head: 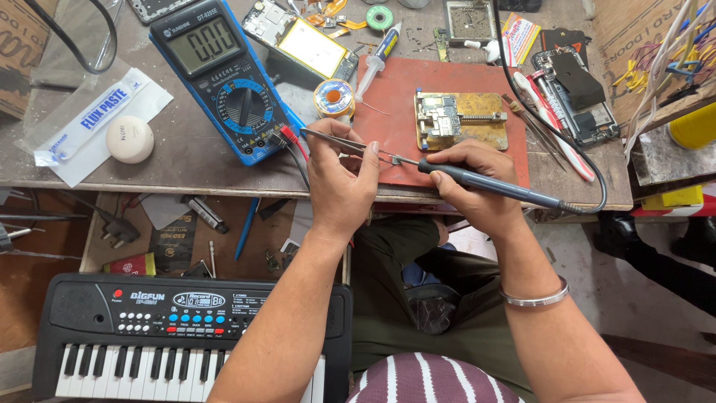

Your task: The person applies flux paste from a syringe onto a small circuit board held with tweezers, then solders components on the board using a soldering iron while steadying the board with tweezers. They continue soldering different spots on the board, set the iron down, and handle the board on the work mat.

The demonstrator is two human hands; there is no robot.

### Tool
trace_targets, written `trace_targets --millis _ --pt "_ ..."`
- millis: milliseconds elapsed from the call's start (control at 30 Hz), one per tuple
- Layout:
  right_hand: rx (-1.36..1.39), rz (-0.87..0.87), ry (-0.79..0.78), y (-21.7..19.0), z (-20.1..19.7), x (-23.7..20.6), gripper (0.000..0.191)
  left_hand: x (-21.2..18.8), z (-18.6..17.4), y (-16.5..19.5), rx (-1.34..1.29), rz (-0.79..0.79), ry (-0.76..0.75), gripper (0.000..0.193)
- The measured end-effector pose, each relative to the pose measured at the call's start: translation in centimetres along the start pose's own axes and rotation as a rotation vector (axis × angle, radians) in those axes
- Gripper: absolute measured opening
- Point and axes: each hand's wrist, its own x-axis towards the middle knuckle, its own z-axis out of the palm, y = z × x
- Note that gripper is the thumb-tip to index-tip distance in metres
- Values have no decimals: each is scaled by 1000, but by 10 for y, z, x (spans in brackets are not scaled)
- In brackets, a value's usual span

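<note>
Worn wooden bench (186,168): left hand (339,179) pinches steel tweezers (343,142), right hand (477,183) grasps slim soldering iron (485,181)

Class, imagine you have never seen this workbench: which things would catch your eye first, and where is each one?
At the centre, the left hand pinches thin metal tweezers while the right hand holds a dark pen-shaped soldering iron; their tips meet over the red rectangular mat. Behind and to the left lies a large blue multimeter with a grey screen. Below the bench, at lower left, sits a black electronic keyboard with white keys.
</note>
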Motion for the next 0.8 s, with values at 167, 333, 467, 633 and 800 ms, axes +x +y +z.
trace_targets --millis 167,333,467,633,800 --pt "6 -10 -12 1 -1 1 18 1 0 0 -9 -5 -3 42" --pt "8 -11 -9 2 -1 0 18 1 0 0 3 0 -4 42" --pt "15 -19 -20 1 -2 1 18 1 0 0 -5 -5 -5 42" --pt "22 -16 -12 0 0 1 18 0 0 0 -4 -1 0 42" --pt "13 -3 -6 0 1 1 18 0 -2 1 0 -6 -14 42"
